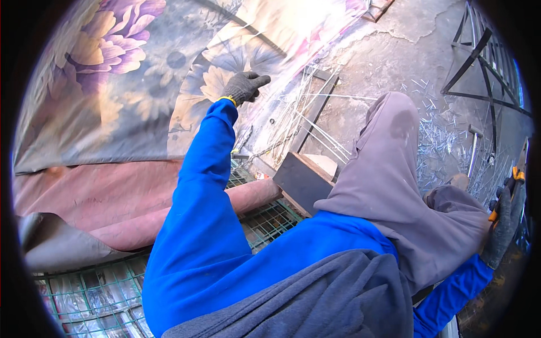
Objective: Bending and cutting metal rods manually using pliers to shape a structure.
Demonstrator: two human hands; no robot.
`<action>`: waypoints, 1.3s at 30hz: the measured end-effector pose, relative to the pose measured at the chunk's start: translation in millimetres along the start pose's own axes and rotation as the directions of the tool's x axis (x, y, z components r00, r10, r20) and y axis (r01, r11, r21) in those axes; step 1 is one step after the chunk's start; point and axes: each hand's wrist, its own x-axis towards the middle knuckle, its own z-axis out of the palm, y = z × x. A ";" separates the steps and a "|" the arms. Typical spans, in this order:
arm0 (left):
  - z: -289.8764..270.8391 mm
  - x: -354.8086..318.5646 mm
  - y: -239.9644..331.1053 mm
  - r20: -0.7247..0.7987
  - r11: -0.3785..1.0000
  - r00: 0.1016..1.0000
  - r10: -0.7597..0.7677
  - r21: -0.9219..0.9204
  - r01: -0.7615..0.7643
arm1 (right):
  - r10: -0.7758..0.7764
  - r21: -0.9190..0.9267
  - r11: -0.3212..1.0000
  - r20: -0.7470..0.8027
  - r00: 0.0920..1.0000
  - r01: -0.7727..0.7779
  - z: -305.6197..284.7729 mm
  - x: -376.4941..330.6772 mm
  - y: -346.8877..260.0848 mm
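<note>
My left hand [244, 88], in a dark grey knitted glove with a yellow cuff, is stretched out over the large floral-printed sheet [121, 53]. Its fingers are bent in toward the thumb; anything between them is too small to make out. At the far right rim my right hand [503, 228], also gloved in grey, is closed round a hand tool [518, 176] with orange and black parts. The picture's edge distorts that tool, so its kind is unclear. Beside the left hand lies a loose bundle of thin white strips [293, 121] on the floor.
A pinkish rolled sheet [253, 195] rests on green wire mesh [84, 298]. Next to my knee stands a dark-faced wooden block [301, 181]. Small shiny metal pieces [434, 141] are scattered near a hammer-like tool [472, 155]. A black metal frame [486, 70] stands at upper right.
</note>
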 end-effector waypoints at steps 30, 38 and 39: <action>208.4 -55.4 435.1 0.167 0.347 0.306 0.937 -0.517 -0.783 | 0.554 -0.077 0.831 0.049 0.831 -0.550 22.9 127.0 -17.9; 325.6 -64.9 489.3 0.776 0.190 0.171 0.608 0.067 -0.980 | -0.098 -0.726 0.687 -0.129 0.987 -0.026 52.3 360.1 64.5; 328.4 -62.6 492.3 0.677 0.209 0.159 0.718 0.008 -0.978 | -0.159 -0.783 0.621 -0.100 0.982 0.021 57.2 379.3 72.4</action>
